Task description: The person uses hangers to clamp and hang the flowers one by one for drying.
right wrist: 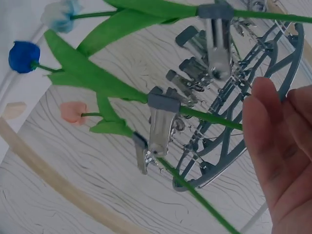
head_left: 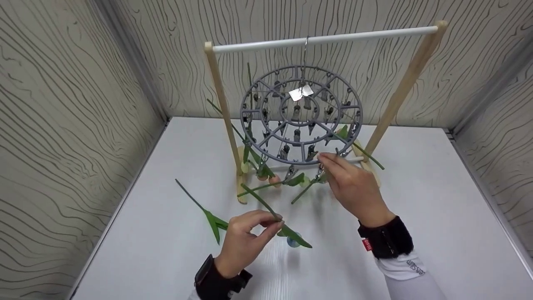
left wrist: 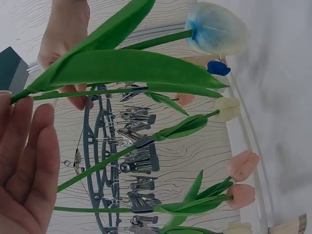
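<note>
My left hand (head_left: 254,235) pinches the green stem of an artificial tulip (left wrist: 219,29) with a white-and-blue head and long leaves. The tulip slants in front of the hanger, its head low and to the right in the head view. My right hand (head_left: 354,189) pinches the near rim of a grey round clip hanger (head_left: 272,156) between fingertips and thumb. Metal clips dangle from its rings. Several tulips hang head down in these clips, among them a dark blue one (right wrist: 24,57), a cream one (left wrist: 227,108) and a pink one (left wrist: 241,196).
The hanger hooks over the white bar (head_left: 354,37) of a wooden stand (head_left: 220,91) on a white table (head_left: 158,250). Another tulip (head_left: 200,206) lies on the table at the left, its head hidden by my left hand. Wood-patterned walls (head_left: 175,62) enclose the table.
</note>
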A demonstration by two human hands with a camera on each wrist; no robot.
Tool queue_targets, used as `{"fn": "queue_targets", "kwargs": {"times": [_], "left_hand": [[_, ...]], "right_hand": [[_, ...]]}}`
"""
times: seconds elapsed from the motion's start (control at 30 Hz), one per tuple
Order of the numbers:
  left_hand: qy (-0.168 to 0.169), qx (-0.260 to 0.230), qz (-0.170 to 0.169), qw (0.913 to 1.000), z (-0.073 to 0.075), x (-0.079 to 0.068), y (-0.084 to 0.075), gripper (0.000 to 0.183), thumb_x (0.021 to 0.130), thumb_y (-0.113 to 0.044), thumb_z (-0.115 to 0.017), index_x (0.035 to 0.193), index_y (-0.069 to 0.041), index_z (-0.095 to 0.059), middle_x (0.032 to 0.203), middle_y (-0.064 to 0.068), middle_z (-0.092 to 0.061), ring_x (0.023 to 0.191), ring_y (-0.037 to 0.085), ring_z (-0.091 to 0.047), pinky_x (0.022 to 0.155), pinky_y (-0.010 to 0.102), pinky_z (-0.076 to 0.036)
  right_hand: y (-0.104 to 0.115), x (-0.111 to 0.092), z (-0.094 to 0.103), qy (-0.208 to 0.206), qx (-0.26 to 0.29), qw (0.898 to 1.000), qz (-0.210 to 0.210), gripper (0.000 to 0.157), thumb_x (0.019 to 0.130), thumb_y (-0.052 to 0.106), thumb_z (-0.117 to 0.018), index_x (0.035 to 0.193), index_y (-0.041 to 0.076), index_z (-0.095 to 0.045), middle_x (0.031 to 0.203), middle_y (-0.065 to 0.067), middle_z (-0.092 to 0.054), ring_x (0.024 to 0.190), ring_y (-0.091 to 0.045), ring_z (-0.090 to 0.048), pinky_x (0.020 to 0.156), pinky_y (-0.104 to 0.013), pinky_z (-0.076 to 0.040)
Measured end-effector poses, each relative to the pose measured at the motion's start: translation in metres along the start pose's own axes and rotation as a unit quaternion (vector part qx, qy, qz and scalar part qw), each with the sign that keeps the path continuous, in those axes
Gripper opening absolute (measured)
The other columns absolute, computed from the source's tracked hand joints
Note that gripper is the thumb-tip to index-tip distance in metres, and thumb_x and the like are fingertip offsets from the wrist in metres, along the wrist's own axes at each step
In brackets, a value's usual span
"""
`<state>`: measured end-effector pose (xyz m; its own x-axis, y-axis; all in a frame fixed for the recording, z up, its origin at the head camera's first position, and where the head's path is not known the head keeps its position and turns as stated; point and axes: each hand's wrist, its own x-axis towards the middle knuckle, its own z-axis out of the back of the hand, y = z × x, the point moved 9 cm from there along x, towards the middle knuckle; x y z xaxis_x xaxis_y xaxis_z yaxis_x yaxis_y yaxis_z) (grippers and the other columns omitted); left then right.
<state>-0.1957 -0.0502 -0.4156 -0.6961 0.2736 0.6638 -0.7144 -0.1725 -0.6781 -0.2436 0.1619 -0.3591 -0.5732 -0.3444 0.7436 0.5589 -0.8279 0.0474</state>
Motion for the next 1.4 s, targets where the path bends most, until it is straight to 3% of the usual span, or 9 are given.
{"fn": "queue_targets", "kwargs": {"times": [0.33, 0.6, 0.7, 0.8, 0.93, 1.07, 1.2, 1.3, 1.4], "left_hand": [[-0.014, 0.012, -0.022, 0.9996, 0.007, -0.004, 0.002, 0.011, 0.09, -0.004, -0.078, 0.099, -0.01, -0.077, 0.091, 0.004, -0.078, 0.079, 0.012, -0.072, 0.073, 0.02, -0.06], [-0.018, 0.022, 0.006, 0.9996, 0.013, -0.006, 0.008, 0.009, 0.09, -0.007, -0.078, 0.099, -0.01, -0.078, 0.09, 0.003, -0.079, 0.077, 0.012, -0.072, 0.072, 0.022, -0.061], [-0.024, 0.029, 0.017, 0.9992, 0.017, -0.007, 0.011, 0.01, 0.089, -0.007, -0.079, 0.099, -0.009, -0.079, 0.09, 0.002, -0.079, 0.076, 0.012, -0.072, 0.072, 0.024, -0.062], [-0.031, 0.034, 0.017, 0.9988, 0.021, -0.006, 0.012, 0.013, 0.089, -0.006, -0.08, 0.101, -0.008, -0.079, 0.09, 0.002, -0.079, 0.076, 0.012, -0.072, 0.071, 0.024, -0.062], [-0.035, 0.033, 0.012, 0.9988, 0.024, -0.002, 0.013, 0.014, 0.089, -0.006, -0.079, 0.103, -0.01, -0.079, 0.091, 0.002, -0.079, 0.076, 0.01, -0.072, 0.07, 0.024, -0.061], [-0.04, 0.029, -0.008, 0.9988, 0.024, 0.004, 0.012, 0.011, 0.089, -0.004, -0.079, 0.1, -0.009, -0.079, 0.089, 0.002, -0.079, 0.076, 0.01, -0.072, 0.069, 0.022, -0.06], [-0.038, 0.023, -0.029, 0.9986, 0.021, 0.01, 0.007, 0.009, 0.089, -0.002, -0.079, 0.097, -0.005, -0.077, 0.087, 0.004, -0.077, 0.075, 0.011, -0.072, 0.07, 0.02, -0.06], [-0.031, 0.021, -0.04, 0.9985, 0.018, 0.017, 0.004, 0.009, 0.089, -0.002, -0.078, 0.097, -0.005, -0.077, 0.087, 0.005, -0.077, 0.075, 0.012, -0.072, 0.07, 0.019, -0.06], [-0.026, 0.021, -0.052, 0.9981, 0.013, 0.022, 0.002, 0.01, 0.089, -0.001, -0.078, 0.097, -0.005, -0.077, 0.089, 0.006, -0.078, 0.075, 0.013, -0.073, 0.071, 0.019, -0.06]], "right_hand": [[-0.034, -0.003, 0.005, 0.01, -0.006, 1.0, -0.025, 0.029, 0.092, -0.001, -0.072, 0.122, 0.001, -0.073, 0.126, -0.013, -0.074, 0.101, -0.036, -0.075, 0.064, -0.045, -0.062], [-0.059, -0.005, 0.023, -0.013, 0.004, 0.998, -0.065, 0.033, 0.096, -0.004, -0.065, 0.128, 0.0, -0.07, 0.135, -0.014, -0.069, 0.112, -0.035, -0.072, 0.073, -0.048, -0.061], [-0.062, -0.013, 0.032, -0.044, 0.007, 0.995, -0.084, 0.035, 0.094, -0.006, -0.066, 0.128, 0.001, -0.071, 0.134, -0.013, -0.07, 0.112, -0.034, -0.072, 0.075, -0.04, -0.062], [-0.061, -0.025, 0.04, -0.092, 0.025, 0.99, -0.108, 0.034, 0.093, -0.011, -0.064, 0.123, 0.001, -0.073, 0.126, -0.014, -0.072, 0.099, -0.03, -0.075, 0.077, -0.013, -0.056], [-0.057, -0.049, 0.052, -0.17, 0.056, 0.972, -0.153, 0.033, 0.089, -0.018, -0.059, 0.114, -0.003, -0.076, 0.111, -0.017, -0.074, 0.081, -0.014, -0.067, 0.082, 0.006, -0.038], [-0.051, -0.081, 0.067, -0.262, 0.068, 0.936, -0.224, 0.028, 0.087, -0.019, -0.054, 0.1, -0.008, -0.076, 0.096, -0.022, -0.073, 0.084, 0.007, -0.058, 0.076, 0.002, -0.041], [-0.026, -0.108, 0.077, -0.338, 0.073, 0.901, -0.261, 0.023, 0.085, -0.019, -0.049, 0.082, -0.013, -0.071, 0.082, -0.026, -0.068, 0.08, 0.012, -0.053, 0.07, -0.002, -0.039], [0.004, -0.11, 0.071, -0.325, 0.09, 0.914, -0.225, 0.022, 0.081, -0.018, -0.049, 0.079, -0.012, -0.07, 0.078, -0.024, -0.068, 0.076, 0.007, -0.054, 0.069, -0.003, -0.041], [0.037, -0.097, 0.051, -0.241, 0.127, 0.951, -0.147, 0.023, 0.078, -0.016, -0.057, 0.088, -0.006, -0.076, 0.082, -0.016, -0.072, 0.074, 0.0, -0.059, 0.066, -0.005, -0.047]]}}
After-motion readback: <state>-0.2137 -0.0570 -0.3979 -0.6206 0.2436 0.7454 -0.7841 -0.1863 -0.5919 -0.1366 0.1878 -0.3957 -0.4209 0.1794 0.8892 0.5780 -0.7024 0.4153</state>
